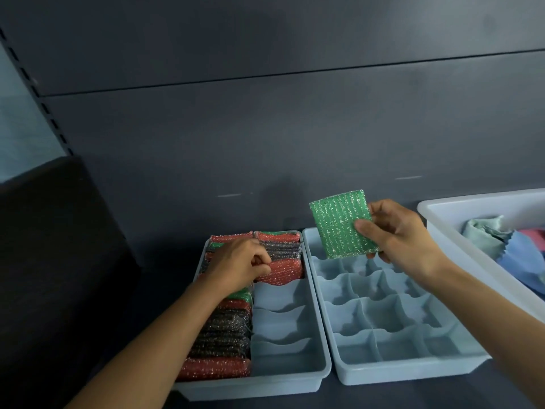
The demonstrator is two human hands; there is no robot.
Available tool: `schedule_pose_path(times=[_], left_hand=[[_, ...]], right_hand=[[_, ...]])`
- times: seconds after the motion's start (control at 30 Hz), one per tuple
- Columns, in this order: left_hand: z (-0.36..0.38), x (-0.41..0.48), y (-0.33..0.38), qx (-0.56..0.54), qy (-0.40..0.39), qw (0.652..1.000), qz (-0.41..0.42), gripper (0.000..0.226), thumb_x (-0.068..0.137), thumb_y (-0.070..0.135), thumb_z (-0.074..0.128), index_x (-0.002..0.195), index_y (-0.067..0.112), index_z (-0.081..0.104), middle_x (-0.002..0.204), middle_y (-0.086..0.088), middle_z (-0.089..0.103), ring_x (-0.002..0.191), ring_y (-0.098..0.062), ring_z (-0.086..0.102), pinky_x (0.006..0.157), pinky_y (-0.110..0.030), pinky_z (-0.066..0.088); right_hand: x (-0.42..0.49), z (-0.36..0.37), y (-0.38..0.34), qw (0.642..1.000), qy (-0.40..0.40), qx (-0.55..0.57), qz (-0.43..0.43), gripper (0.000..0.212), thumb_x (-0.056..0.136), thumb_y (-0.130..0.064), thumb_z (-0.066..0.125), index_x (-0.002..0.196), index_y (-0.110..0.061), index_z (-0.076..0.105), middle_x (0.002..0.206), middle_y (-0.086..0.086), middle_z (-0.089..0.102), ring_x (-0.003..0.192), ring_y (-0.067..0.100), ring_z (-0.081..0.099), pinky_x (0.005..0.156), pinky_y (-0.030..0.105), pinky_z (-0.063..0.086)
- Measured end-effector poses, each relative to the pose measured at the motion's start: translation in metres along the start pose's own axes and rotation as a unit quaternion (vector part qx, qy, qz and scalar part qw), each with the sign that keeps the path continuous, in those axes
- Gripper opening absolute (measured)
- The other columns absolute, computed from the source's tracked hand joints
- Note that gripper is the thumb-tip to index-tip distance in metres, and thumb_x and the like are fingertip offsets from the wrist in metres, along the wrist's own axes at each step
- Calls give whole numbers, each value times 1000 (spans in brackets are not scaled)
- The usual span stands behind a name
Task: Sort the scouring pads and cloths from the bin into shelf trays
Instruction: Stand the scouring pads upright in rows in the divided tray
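Head view: I log two grips, two trays and one bin on a dark shelf.
Right grip [398, 234]: thumb and fingers pinch the right edge of the green pad.
Green pad [339, 224]: glittery scouring pad, held upright in the air above the back of the right tray.
Left grip [239, 264]: fingers curled, pinching the edge of the red pad.
Red pad [283, 270]: lies in the left tray's right column, in front of grey and red pads.
Left tray [295, 376]: pale blue; its left column is packed with a pad row [221, 335] of red, dark grey and green.
Right tray [413, 376]: pale blue grid with wavy dividers, touching the left tray.
Bin [442, 208]: white, far right, holding cloths [501, 240] in green, blue and pink.
Lettering: none I can read from here.
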State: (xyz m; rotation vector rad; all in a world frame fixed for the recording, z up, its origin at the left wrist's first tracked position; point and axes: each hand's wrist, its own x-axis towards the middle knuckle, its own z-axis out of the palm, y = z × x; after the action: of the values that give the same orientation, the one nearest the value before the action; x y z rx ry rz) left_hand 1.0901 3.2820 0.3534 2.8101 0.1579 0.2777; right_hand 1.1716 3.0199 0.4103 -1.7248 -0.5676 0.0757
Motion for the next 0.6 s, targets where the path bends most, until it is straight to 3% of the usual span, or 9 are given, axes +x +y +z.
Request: schedule_pose_path(times=[0.1,0.2,0.27,0.33,0.47,0.6], left_hand=[[2,2,2,-11,-10,1000,-1,10,83,31,76,90,24,75,82,18,58,75,2,54,61,-14,36],[0,3,-1,-79,-26,995,-46,17,82,25,78,98,20,72,90,10,66,81,-3,59,71,-24,50],[-1,-1,-6,-104,-34,992,-64,26,81,23,78,105,19,68,99,9,66,93,-9,62,81,-30,51],[0,-4,-10,-96,-39,994,-44,31,81,25,78,109,23,67,108,12,62,104,-8,59,90,-28,47],[-1,-7,-11,-50,-38,998,-17,31,80,31,78,109,30,67,113,13,59,110,-6,53,94,-28,44],[-3,-6,-8,-72,-69,994,-46,47,81,27,78,123,25,59,102,12,56,97,-8,57,85,-24,48]], right_hand=[[0,14,-2,999,-32,-16,-14,11,88,-9,67,92,-4,58,70,4,58,48,3,50,43,13,41],[-4,38,0,993,-103,-46,-30,13,81,-13,75,88,-11,64,78,12,62,59,17,54,54,29,51],[-6,53,7,985,-131,-98,-61,13,79,-16,78,84,-17,66,78,6,65,63,19,53,64,36,50],[-2,61,11,986,-81,-123,-79,13,80,-17,77,81,-20,64,73,-2,64,60,8,51,62,27,46],[13,49,6,996,61,-42,-56,16,83,-15,73,78,-19,59,66,-3,58,54,4,48,54,20,45],[23,39,4,996,78,-29,-31,15,85,-17,72,84,-10,59,71,4,50,60,13,46,50,31,51]])
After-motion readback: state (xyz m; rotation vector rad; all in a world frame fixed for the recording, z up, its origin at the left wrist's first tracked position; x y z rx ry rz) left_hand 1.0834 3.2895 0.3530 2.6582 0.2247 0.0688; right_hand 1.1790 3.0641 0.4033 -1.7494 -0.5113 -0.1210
